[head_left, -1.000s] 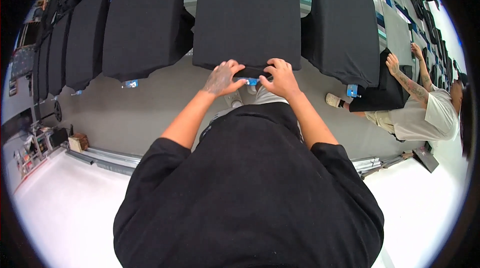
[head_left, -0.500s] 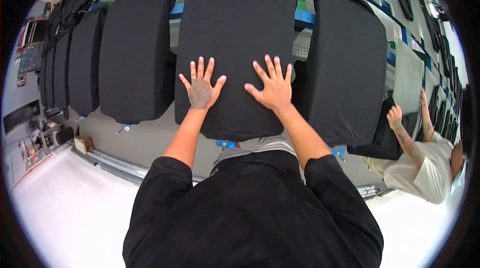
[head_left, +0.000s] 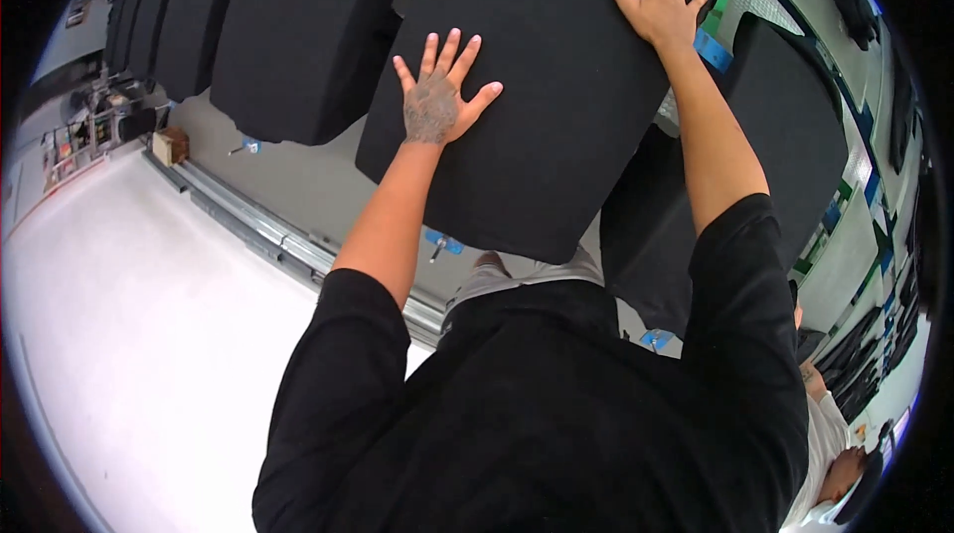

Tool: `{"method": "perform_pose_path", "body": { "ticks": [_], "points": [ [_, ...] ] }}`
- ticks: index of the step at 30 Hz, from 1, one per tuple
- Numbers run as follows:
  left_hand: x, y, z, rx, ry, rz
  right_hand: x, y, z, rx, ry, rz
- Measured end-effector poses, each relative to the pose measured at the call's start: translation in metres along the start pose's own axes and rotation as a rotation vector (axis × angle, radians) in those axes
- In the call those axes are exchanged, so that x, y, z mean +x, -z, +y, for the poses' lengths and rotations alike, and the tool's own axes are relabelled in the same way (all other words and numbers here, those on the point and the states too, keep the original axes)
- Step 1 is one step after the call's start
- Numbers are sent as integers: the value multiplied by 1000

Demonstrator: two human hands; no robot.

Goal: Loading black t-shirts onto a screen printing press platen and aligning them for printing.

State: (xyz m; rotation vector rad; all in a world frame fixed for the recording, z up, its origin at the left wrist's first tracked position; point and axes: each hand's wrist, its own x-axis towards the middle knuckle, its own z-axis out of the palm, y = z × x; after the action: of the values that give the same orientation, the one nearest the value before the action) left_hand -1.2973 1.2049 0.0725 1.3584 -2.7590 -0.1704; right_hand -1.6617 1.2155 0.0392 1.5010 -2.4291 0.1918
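Observation:
In front of me lies a broad flat board covered by smooth black fabric (head_left: 537,126); the cloth hangs over its rounded near edge. My left hand (head_left: 434,101) rests flat on the left part of the cloth, fingers spread, holding nothing. Farther off, toward the far right corner of the same cloth, my right hand (head_left: 661,4) also lies with its fingers spread and palm down. Whatever is under the cloth is hidden. The fabric looks nearly free of wrinkles between the two hands.
More black-covered boards stand on the left (head_left: 298,36) and on the right (head_left: 775,146). Blue clamps (head_left: 444,241) show below the boards. Along the floor at left runs a metal rail (head_left: 268,235). A co-worker in a light shirt (head_left: 823,444) is at the lower right.
My right hand has slid away from me and to the right, toward the far corner of the cloth. My left hand still lies on the left part. The whole view has tilted.

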Motion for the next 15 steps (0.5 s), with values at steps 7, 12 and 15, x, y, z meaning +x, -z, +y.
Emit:
{"method": "perform_pose_path", "body": {
  "ticks": [7, 12, 15],
  "points": [
    [-101, 6, -21, 3, 124, 14, -179, 106, -77, 320, 362, -122],
    [-219, -1, -40, -123, 161, 68, -343, 175, -144, 527, 552, -357],
    [-293, -17, -56, -397, 158, -57, -401, 188, -164, 465, 571, -392]
  ]
}}
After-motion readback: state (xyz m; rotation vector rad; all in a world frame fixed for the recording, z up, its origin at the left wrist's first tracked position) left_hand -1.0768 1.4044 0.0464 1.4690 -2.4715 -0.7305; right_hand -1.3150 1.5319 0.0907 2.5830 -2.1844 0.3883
